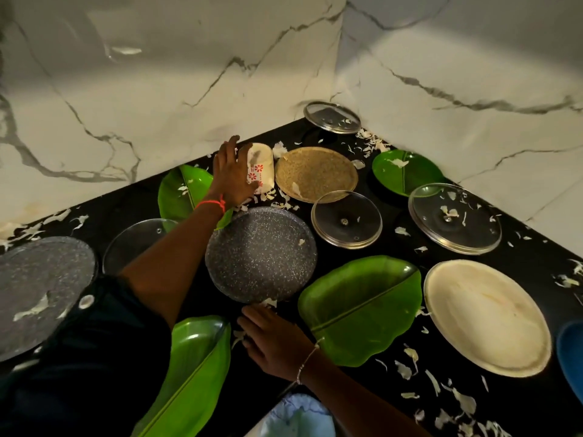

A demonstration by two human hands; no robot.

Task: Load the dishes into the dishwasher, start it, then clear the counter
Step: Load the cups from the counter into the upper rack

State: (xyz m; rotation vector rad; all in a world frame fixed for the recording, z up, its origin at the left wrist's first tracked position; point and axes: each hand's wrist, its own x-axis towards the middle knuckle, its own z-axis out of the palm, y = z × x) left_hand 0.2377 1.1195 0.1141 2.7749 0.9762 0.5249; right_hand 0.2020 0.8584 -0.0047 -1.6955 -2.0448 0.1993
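A: Start at the left fingers (234,146) — have they got the cup (263,167)?

B: They lie fairly straight along its side, with the left hand (232,176) pressed against it. The palm hides whether a grip has closed, so I cannot tell. The cup lies on its side near the back edge of the counter (126,203), just beside a woven plate (315,175), with pale scraps (279,149) around it.

A: And the right fingers (252,312)?

B: Flat and relaxed, holding nothing. The right hand (274,339) rests on the counter at the near rim of the speckled plate (262,253), with a green leaf plate (359,307) just beside it.

A: How far along is the job, would you say?

B: Hardly begun, by my reckoning. Plates and glass lids (347,223) cover the counter, and no dishwasher is in view.

A: So how should the cup come up?

B: Curl the fingers and thumb right round its body before lifting. A cup on its side may roll toward the woven plate if it is only nudged. Once it is held firm, I would tip it mouth down over the counter to shed any scraps. Then draw the arm back high — the forearm crosses above the speckled plate, and a low wrist could drag it. The right hand can steady that plate meanwhile.
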